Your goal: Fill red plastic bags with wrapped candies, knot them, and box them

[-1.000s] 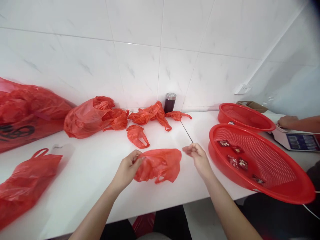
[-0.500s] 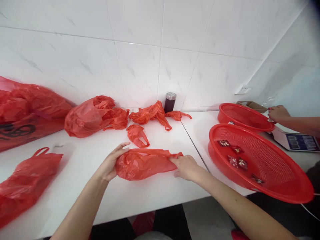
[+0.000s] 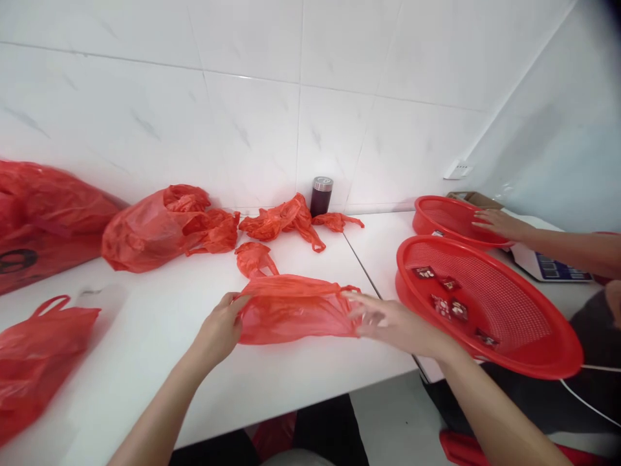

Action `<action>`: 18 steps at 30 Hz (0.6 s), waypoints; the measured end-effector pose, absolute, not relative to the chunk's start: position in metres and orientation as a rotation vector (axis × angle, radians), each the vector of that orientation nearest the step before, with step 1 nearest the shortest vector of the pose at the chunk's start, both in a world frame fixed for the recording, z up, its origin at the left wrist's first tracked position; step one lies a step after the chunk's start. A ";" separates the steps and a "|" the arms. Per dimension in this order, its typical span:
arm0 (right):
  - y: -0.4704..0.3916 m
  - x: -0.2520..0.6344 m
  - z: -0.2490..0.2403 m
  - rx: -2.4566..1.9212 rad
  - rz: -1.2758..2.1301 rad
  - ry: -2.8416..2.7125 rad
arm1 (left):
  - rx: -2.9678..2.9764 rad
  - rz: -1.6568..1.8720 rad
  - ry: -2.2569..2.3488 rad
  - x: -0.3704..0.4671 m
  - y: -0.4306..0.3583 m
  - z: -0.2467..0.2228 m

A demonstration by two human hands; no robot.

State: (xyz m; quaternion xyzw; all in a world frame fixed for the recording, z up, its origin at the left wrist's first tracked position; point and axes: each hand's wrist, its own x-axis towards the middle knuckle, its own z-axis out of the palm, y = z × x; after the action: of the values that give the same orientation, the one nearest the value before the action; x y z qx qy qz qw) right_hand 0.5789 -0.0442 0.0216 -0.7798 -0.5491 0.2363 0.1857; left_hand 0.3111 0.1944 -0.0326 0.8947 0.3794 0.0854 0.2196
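A red plastic bag [image 3: 295, 314] lies stretched flat on the white table [image 3: 291, 375] between my hands. My left hand [image 3: 222, 327] pinches the bag's left end, fingers closed on it. At the bag's right end, beside its handles, is my right hand [image 3: 388, 320], with its fingers spread and slightly blurred. A small crumpled red bag [image 3: 255, 259] sits just behind the stretched one.
Red bags [image 3: 145, 230] and a dark bottle [image 3: 321, 197] stand along the wall. Another bag [image 3: 43, 362] lies left. Right are a red basket [image 3: 524, 323] with several small packets, a second basket [image 3: 436, 220], a scale [image 3: 557, 268] and another person's hand [image 3: 504, 225].
The bag between my hands is now wider and flatter. My left hand has closed on its end, and my right fingers have spread. The other person's hand has moved left over the rear basket.
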 end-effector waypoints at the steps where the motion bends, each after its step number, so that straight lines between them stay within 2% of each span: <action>1: -0.057 0.591 0.022 -2.241 0.476 -1.455 | 2.402 0.249 0.974 0.306 0.193 -0.031; 3: -0.082 0.616 0.019 -2.513 0.090 -1.196 | 2.266 0.278 0.867 0.295 0.189 -0.024; 4: -0.092 0.627 0.017 -2.679 0.015 -1.067 | 2.224 0.285 0.847 0.290 0.187 -0.021; 6: -0.101 0.639 0.015 -2.934 0.110 -0.910 | 2.172 0.295 0.823 0.284 0.182 -0.014; 8: -0.096 0.640 0.015 -3.006 0.190 -0.894 | 2.130 0.308 0.784 0.282 0.177 -0.009; 11: -0.066 0.629 0.025 -2.821 0.091 -0.985 | 2.040 0.301 0.680 0.287 0.172 -0.005; 15: -0.015 0.636 0.043 -2.250 0.362 -1.209 | 1.946 0.255 0.600 0.298 0.163 -0.004; 18: 0.008 0.669 0.045 -2.388 0.379 -1.276 | 1.956 0.224 0.586 0.299 0.158 -0.005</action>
State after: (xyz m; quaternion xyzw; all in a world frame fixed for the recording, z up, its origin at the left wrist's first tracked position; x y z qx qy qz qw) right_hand 0.6689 0.0081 0.0450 -0.8553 -0.4571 0.1359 0.2024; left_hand 0.2991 0.1575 -0.0049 0.8149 0.2439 0.0934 0.5174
